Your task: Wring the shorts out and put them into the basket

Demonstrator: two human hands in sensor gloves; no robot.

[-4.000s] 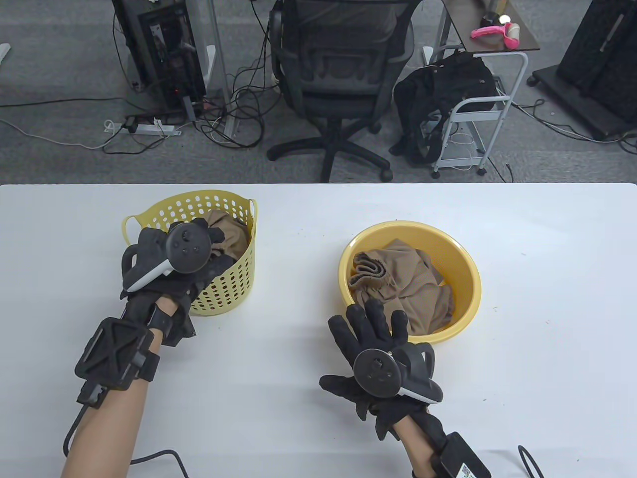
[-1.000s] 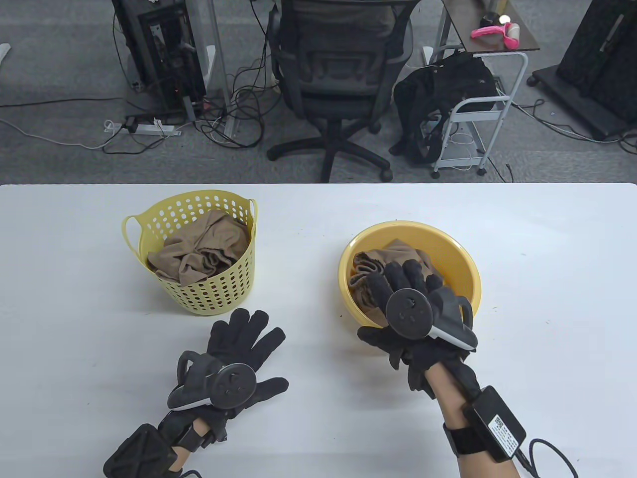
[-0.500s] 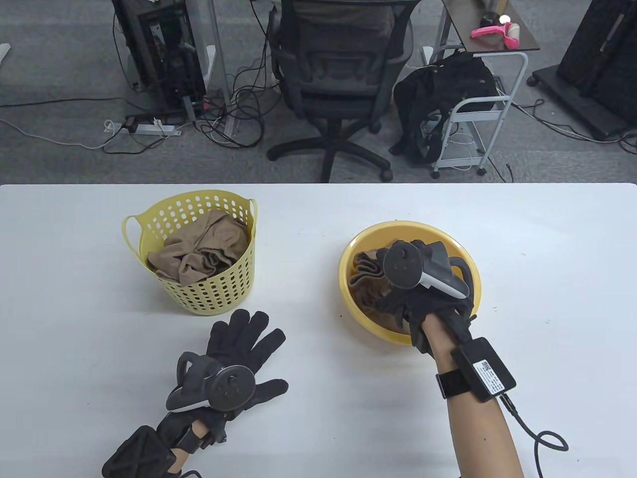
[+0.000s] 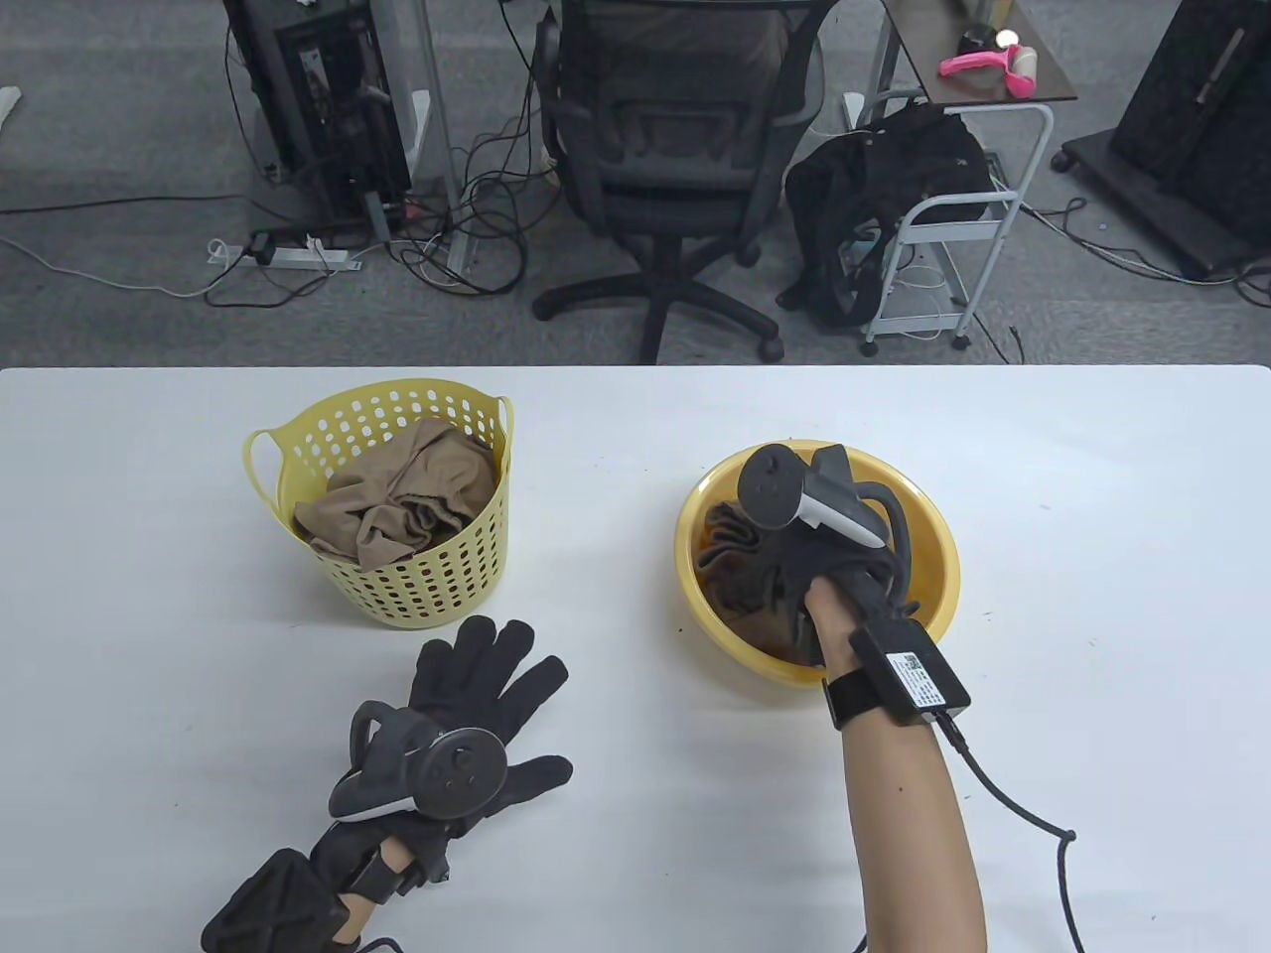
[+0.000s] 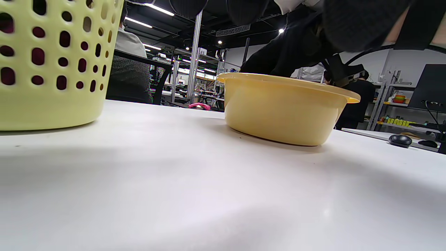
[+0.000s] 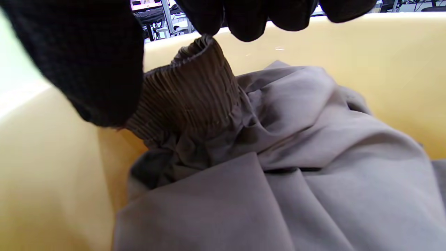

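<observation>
A pair of brown shorts lies crumpled in the yellow basin right of centre. My right hand reaches down into the basin. In the right wrist view its thumb and fingertips pinch the ribbed waistband, which stands up from the shorts' cloth. Another brown garment fills the perforated yellow basket at the left. My left hand lies flat on the table in front of the basket, fingers spread, holding nothing.
The white table carries only the basket and the basin. A cable trails from my right wrist across the near right. An office chair stands beyond the far edge.
My right hand has gone from above the basin's near rim down into it and closed on the shorts' waistband. The left hand left the basket earlier and now rests still on the table.
</observation>
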